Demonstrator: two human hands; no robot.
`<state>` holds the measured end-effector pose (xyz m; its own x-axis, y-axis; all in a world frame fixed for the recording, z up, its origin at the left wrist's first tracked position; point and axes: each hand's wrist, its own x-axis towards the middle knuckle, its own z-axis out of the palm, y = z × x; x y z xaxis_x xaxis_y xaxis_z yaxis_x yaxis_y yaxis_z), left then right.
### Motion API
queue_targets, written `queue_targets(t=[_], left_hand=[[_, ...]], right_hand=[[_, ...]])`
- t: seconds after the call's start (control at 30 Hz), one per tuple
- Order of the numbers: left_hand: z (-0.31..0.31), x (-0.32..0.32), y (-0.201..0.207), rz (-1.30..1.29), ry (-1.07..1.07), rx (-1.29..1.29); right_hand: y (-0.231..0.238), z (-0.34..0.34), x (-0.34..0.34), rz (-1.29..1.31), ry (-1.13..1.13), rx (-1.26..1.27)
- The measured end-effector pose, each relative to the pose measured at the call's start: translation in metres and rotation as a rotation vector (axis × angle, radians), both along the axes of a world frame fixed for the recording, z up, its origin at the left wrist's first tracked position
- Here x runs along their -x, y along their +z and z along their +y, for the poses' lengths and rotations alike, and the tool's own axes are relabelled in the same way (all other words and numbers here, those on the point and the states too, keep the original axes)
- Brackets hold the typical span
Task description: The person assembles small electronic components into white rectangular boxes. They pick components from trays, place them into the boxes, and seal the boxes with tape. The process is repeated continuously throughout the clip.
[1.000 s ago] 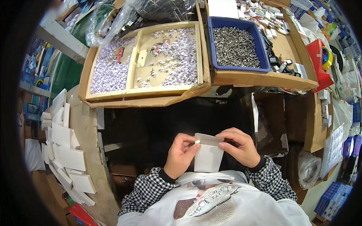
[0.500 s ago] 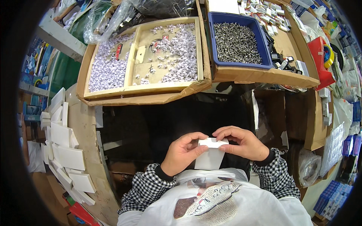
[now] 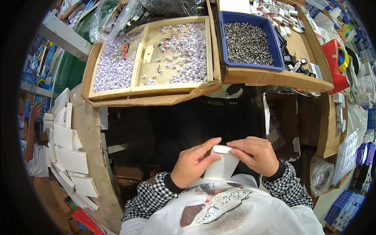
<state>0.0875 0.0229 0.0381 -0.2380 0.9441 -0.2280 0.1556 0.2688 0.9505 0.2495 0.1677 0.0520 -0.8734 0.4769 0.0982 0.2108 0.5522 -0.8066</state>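
A small white cardboard box (image 3: 221,167) stands on end in front of my chest, its top leaning a little to the right. My left hand (image 3: 192,162) grips its left side near the upper end, thumb on the front face. On the other side, my right hand (image 3: 256,154) pinches the top right corner, with its thumb on the front and its fingers over the top edge. The narrow top flap (image 3: 222,149) lies between the fingers of both hands. The back of the box is hidden.
Ahead, a divided wooden tray (image 3: 150,90) holds many small white pieces. Beside it a blue bin (image 3: 252,66) contains small metal parts. More white boxes (image 3: 71,159) are piled on the table at left. At far left another person's arm (image 3: 31,131) shows.
The top of the box has tipped right, and its flap lies lower. My right fingers have shifted to the top right corner. At far left another person's hand has risen.
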Motion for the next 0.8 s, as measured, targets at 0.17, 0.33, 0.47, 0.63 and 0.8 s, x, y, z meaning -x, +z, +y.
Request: queue_targets(t=[0.17,0.33,0.47,0.63,0.8], left_hand=[[-0.001,-0.005,-0.002,-0.096,0.045,-0.105],[-0.006,-0.004,0.002,-0.145,-0.023,-0.067],[-0.005,-0.004,0.002,-0.081,-0.010,-0.140],[-0.008,-0.004,0.001,-0.139,0.002,-0.066],[-0.010,-0.002,-0.010,-0.256,0.021,-0.148]], right_hand=[[0.004,-0.006,-0.001,0.030,-0.042,-0.036],[0.009,-0.006,-0.003,0.031,-0.061,-0.028],[0.010,-0.007,-0.002,0.048,-0.045,-0.052],[0.011,-0.005,-0.002,0.049,0.004,-0.103],[0.010,-0.002,-0.004,0.048,0.068,-0.031]])
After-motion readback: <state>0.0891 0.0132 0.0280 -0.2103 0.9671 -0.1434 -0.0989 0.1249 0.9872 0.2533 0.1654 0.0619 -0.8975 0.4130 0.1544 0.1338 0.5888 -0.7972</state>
